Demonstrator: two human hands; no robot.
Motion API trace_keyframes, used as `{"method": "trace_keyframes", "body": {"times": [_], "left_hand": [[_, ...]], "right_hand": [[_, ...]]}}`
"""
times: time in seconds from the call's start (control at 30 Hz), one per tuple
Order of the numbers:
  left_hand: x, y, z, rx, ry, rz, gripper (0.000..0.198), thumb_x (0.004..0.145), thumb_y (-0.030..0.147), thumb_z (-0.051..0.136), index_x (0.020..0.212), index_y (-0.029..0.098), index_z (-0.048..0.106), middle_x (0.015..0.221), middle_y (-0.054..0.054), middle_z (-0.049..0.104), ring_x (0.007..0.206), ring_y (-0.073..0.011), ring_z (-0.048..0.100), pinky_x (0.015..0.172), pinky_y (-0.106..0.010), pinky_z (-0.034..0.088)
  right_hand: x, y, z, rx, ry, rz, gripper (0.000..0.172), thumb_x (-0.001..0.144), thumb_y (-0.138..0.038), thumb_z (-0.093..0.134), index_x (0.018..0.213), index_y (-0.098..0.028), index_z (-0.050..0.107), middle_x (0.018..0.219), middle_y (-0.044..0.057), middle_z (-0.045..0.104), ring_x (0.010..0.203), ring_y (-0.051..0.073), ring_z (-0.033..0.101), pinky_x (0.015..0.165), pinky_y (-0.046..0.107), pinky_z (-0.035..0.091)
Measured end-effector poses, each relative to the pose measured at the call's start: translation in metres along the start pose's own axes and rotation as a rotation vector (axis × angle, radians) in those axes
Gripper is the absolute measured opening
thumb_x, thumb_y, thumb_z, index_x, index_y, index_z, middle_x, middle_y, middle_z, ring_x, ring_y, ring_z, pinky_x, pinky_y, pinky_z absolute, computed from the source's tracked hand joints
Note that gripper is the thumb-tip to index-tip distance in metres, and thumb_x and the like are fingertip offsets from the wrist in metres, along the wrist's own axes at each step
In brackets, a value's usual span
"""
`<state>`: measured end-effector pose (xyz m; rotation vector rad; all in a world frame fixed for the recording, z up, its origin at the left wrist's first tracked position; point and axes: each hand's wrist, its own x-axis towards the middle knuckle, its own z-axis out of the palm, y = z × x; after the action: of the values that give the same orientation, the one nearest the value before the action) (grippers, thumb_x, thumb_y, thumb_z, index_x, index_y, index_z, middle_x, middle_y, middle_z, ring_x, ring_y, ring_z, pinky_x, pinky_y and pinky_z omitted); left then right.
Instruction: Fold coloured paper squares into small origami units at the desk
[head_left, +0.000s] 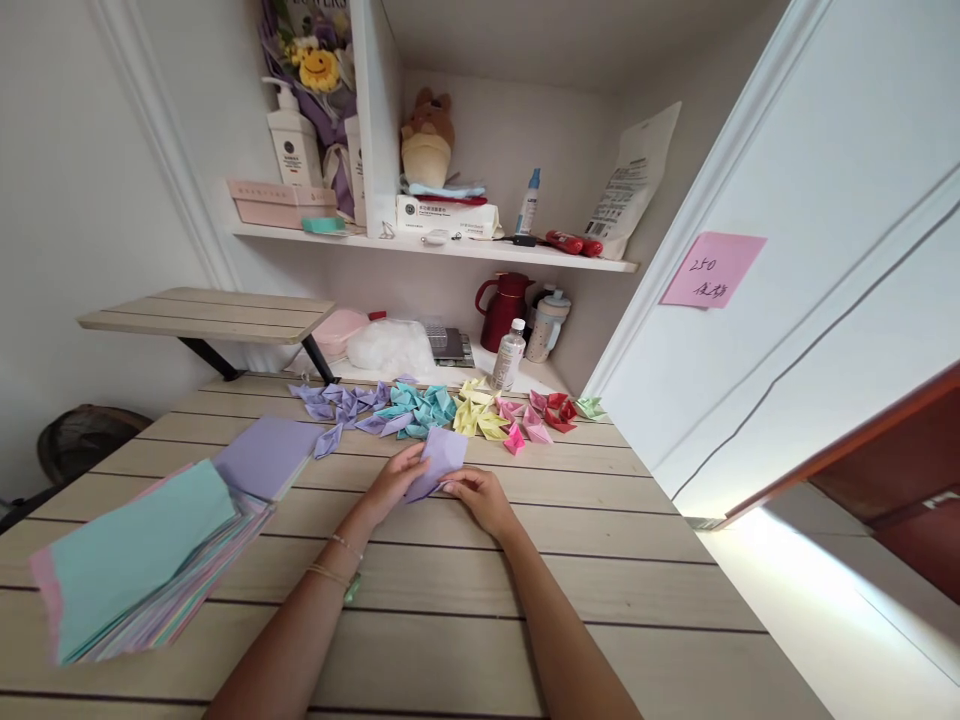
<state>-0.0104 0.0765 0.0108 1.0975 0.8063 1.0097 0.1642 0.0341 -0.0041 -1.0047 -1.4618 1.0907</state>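
Observation:
A partly folded sheet of purple paper (442, 460) is held up over the middle of the table between both hands. My left hand (397, 478) grips its left edge, thumb in front. With fingers pinched, my right hand (481, 496) holds its lower right corner. Just beyond lie folded paper pieces in groups: purple (346, 402), teal (421, 406), yellow (480, 415), pink (534, 425), red (561, 410) and light green (591, 407). To the left sit a stack of purple paper (266, 455) and a fanned stack of coloured sheets topped with teal (142, 555).
A small raised wooden stand (210, 312) occupies the table's back left. Behind the folded pieces are a clear bottle (508, 357), a red jug (504, 310) and a light tumbler (549, 328). A shelf (442, 245) crosses above. A pink note (712, 270) hangs on the right wall.

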Motion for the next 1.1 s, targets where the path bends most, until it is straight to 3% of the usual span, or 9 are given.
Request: {"method": "trace_keyframes", "body": {"times": [0.13,0.23,0.37,0.5,0.6,0.73,0.87,1.0,1.1], "left_hand": [[-0.004,0.003,0.004,0.023,-0.03,-0.012,0.054,0.063,0.04,0.074,0.11,0.015,0.063,0.084,-0.009,0.07,0.074,-0.0185,0.063,0.065,-0.025,0.045],[-0.005,0.002,0.006,0.078,-0.069,0.005,0.058,0.056,0.033,0.079,0.109,0.015,0.063,0.079,-0.007,0.069,0.067,-0.0162,0.062,0.06,-0.024,0.044],[-0.003,-0.005,0.007,0.184,-0.035,0.04,0.035,0.056,0.031,0.078,0.085,0.014,0.069,0.066,-0.003,0.065,0.058,-0.0141,0.057,0.054,-0.022,0.041],[0.003,-0.012,0.003,0.271,0.019,0.123,0.023,0.056,0.032,0.076,0.065,0.013,0.066,0.052,0.002,0.057,0.049,-0.0109,0.05,0.047,-0.02,0.033],[0.007,-0.014,0.001,0.257,0.035,0.068,0.026,0.06,0.036,0.073,0.074,0.014,0.067,0.047,0.003,0.056,0.04,-0.0092,0.046,0.043,-0.02,0.031],[0.009,-0.011,-0.002,0.092,-0.023,-0.05,0.039,0.067,0.044,0.065,0.093,0.015,0.065,0.067,-0.006,0.069,0.05,-0.0155,0.061,0.05,-0.025,0.043],[0.006,-0.005,-0.003,0.045,0.002,0.023,0.04,0.075,0.048,0.052,0.09,0.015,0.069,0.086,-0.009,0.071,0.074,-0.0212,0.065,0.063,-0.029,0.046],[0.002,0.002,0.001,0.114,0.059,0.061,0.029,0.068,0.034,0.064,0.089,0.016,0.072,0.094,-0.008,0.07,0.084,-0.0217,0.063,0.07,-0.027,0.045],[-0.002,0.006,0.004,0.055,-0.033,0.007,0.049,0.063,0.026,0.07,0.111,0.018,0.064,0.094,-0.008,0.07,0.076,-0.0195,0.063,0.066,-0.027,0.045]], "right_hand": [[0.004,0.008,-0.001,0.021,0.175,0.048,0.029,0.067,-0.044,0.069,0.077,-0.017,0.07,0.068,0.002,0.065,0.06,0.014,0.055,0.06,0.027,0.047],[0.005,0.008,0.0,0.173,0.283,0.077,0.05,0.061,-0.042,0.075,0.102,-0.016,0.063,0.073,0.002,0.065,0.061,0.014,0.056,0.06,0.027,0.048],[0.006,0.001,0.001,0.376,0.335,0.105,0.073,0.059,-0.039,0.077,0.123,-0.018,0.049,0.068,-0.001,0.063,0.062,0.015,0.058,0.063,0.029,0.049],[0.007,-0.003,-0.003,0.373,0.303,0.109,0.043,0.063,-0.045,0.073,0.092,-0.015,0.064,0.058,-0.002,0.058,0.053,0.012,0.051,0.055,0.025,0.045],[0.007,-0.002,-0.004,0.262,0.32,0.115,0.034,0.067,-0.049,0.069,0.074,-0.015,0.066,0.043,-0.005,0.047,0.04,0.008,0.038,0.042,0.022,0.033],[0.004,-0.003,-0.002,0.239,0.206,0.135,0.032,0.065,-0.047,0.07,0.076,-0.017,0.07,0.05,-0.002,0.057,0.041,0.01,0.044,0.042,0.022,0.036],[0.001,-0.003,0.001,0.308,0.063,0.124,0.028,0.061,-0.039,0.074,0.082,-0.02,0.073,0.06,-0.001,0.062,0.055,0.013,0.054,0.057,0.026,0.045],[0.001,0.001,0.001,0.268,-0.013,0.144,0.023,0.059,-0.029,0.077,0.079,-0.02,0.073,0.056,-0.003,0.06,0.051,0.01,0.05,0.055,0.023,0.043],[0.002,0.004,0.001,0.25,0.045,0.145,0.017,0.061,-0.031,0.075,0.073,-0.019,0.072,0.059,-0.001,0.062,0.053,0.011,0.051,0.054,0.024,0.042]]}}
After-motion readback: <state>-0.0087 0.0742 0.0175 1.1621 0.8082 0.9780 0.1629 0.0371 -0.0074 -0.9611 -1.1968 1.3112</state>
